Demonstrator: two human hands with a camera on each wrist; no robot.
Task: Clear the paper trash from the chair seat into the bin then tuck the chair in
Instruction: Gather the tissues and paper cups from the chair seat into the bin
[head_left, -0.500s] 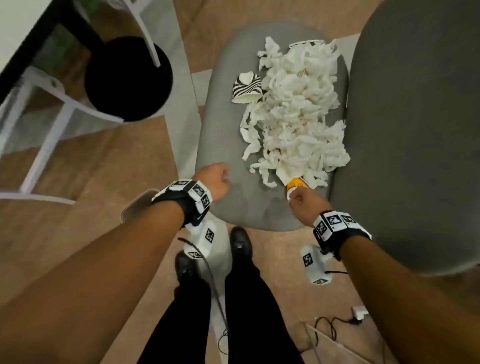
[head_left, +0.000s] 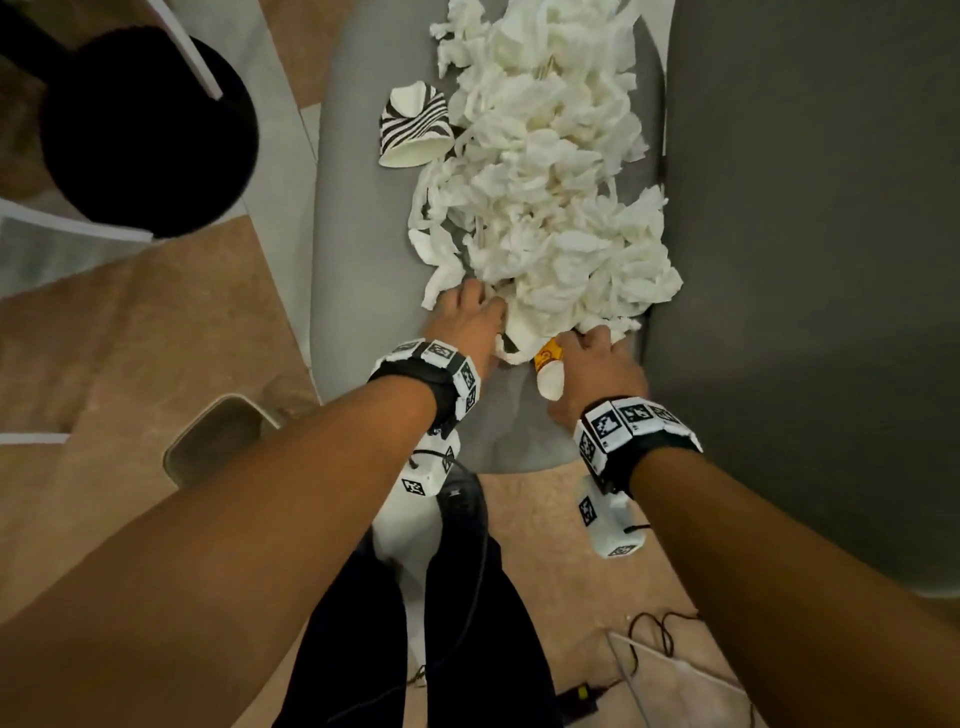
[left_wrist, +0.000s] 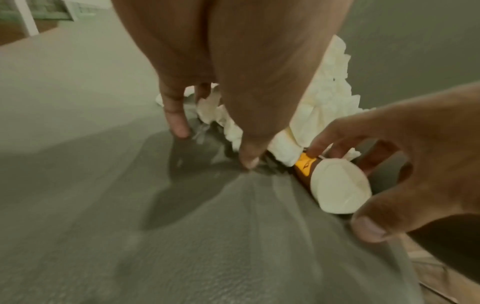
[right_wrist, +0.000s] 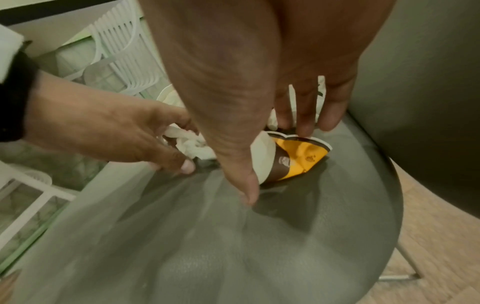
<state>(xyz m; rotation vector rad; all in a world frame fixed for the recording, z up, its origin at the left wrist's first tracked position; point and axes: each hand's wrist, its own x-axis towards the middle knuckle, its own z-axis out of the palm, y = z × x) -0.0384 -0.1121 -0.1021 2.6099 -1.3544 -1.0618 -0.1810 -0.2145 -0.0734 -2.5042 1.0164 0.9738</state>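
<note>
Head view: tissue heap (head_left: 550, 208) light, soft, sheds; I'd scoop from under. Left hand (head_left: 467, 322) pinches tissue edge; right hand (head_left: 597, 369) grips crushed yellow cup (head_left: 549, 364).

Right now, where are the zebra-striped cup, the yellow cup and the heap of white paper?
zebra-striped cup (head_left: 413, 124): head view, on its striped side.
yellow cup (right_wrist: 298, 162): right wrist view, on its crushed yellow side.
heap of white paper (head_left: 550, 171): head view, on the heap's middle.
</note>
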